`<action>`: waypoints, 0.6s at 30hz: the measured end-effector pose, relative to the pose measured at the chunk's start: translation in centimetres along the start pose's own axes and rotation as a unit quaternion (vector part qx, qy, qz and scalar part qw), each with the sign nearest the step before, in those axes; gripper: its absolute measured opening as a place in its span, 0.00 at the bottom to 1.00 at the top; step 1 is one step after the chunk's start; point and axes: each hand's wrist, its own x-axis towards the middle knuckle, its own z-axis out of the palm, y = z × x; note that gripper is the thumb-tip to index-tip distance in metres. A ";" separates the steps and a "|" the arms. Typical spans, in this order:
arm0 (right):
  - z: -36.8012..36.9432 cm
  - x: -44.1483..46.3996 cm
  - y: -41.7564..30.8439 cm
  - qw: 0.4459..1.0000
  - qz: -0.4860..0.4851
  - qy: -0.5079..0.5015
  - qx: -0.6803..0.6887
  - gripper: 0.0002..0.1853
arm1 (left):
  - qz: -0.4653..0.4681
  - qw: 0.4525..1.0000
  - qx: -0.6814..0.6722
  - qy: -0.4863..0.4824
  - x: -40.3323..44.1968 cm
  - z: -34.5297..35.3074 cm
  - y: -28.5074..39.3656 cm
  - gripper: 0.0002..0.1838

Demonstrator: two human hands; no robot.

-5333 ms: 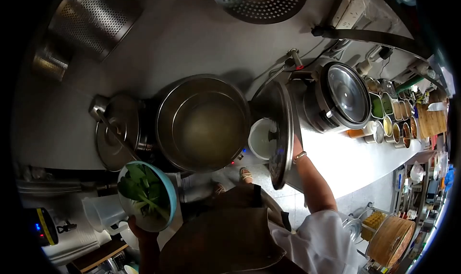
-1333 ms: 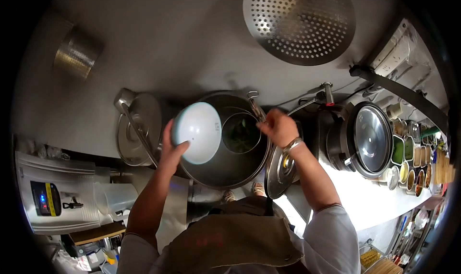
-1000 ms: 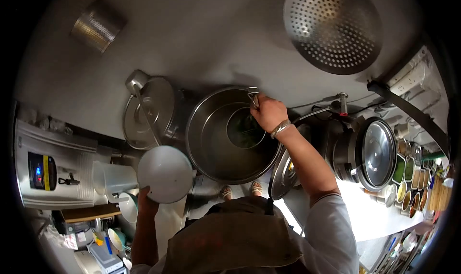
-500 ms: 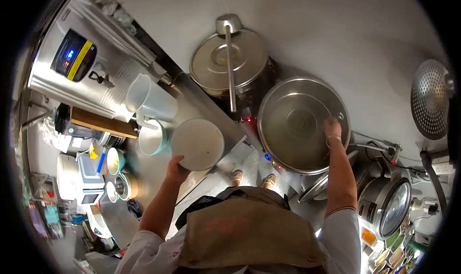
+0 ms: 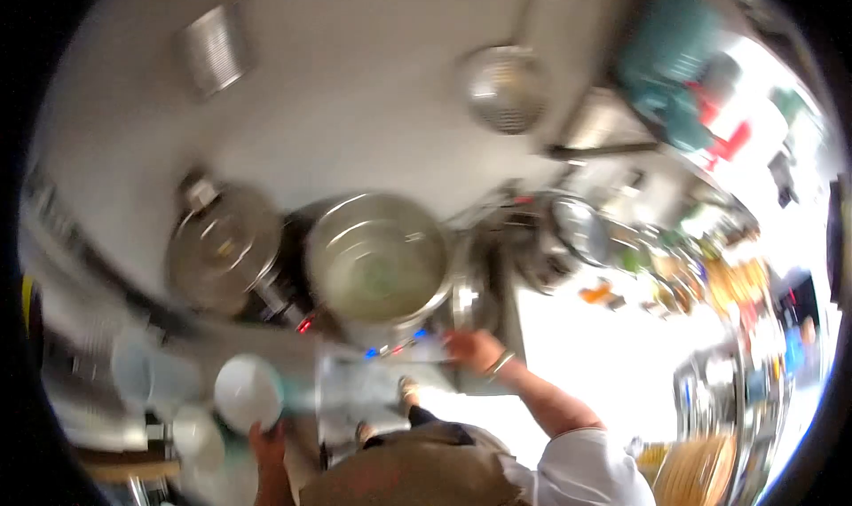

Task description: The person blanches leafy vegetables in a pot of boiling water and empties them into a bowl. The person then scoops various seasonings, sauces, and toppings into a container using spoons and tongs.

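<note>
Head view: the frame is motion-blurred. Reddish print on the brown apron (image 5: 417, 470), at the bottom centre, is too blurred to read.

The wall (image 5: 355, 89) is plain and grey. It carries a perforated metal cylinder (image 5: 215, 51) at upper left and a long-handled skimmer (image 5: 506, 89) at upper centre. A brightly lit counter (image 5: 612, 355) occupies the right of centre; food containers stand along its far end.

The open metal pot (image 5: 335, 240) is at the centre of the frame and contains cloudy liquid with a pale green patch. Blue and red indicator lights show below it. A lidded pot (image 5: 224, 249) stands to its left, with a ladle (image 5: 202, 193) across the lid.

The left hand (image 5: 268, 444), at lower left, is clamped on the rim of a white bowl (image 5: 244, 391). The bowl is near a translucent jug (image 5: 151, 368) and a second bowl (image 5: 197, 435).

The right hand (image 5: 477, 351) is below and right of the open pot; whether its fingers are apart or together cannot be determined.
</note>
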 end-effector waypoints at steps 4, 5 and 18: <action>8.9 -10.1 0.5 0.992 0.056 -0.040 0.103 0.13 | -0.092 0.981 0.158 -0.060 1.3 1.9 -1.3 0.31; 9.2 -12.8 -0.3 0.988 0.089 -0.042 0.118 0.13 | -0.118 0.963 0.222 -0.093 1.1 2.8 -2.1 0.31; 13.6 -39.9 9.7 0.945 0.222 0.063 0.233 0.23 | -0.432 0.617 0.481 -0.449 -18.7 19.8 -31.0 0.26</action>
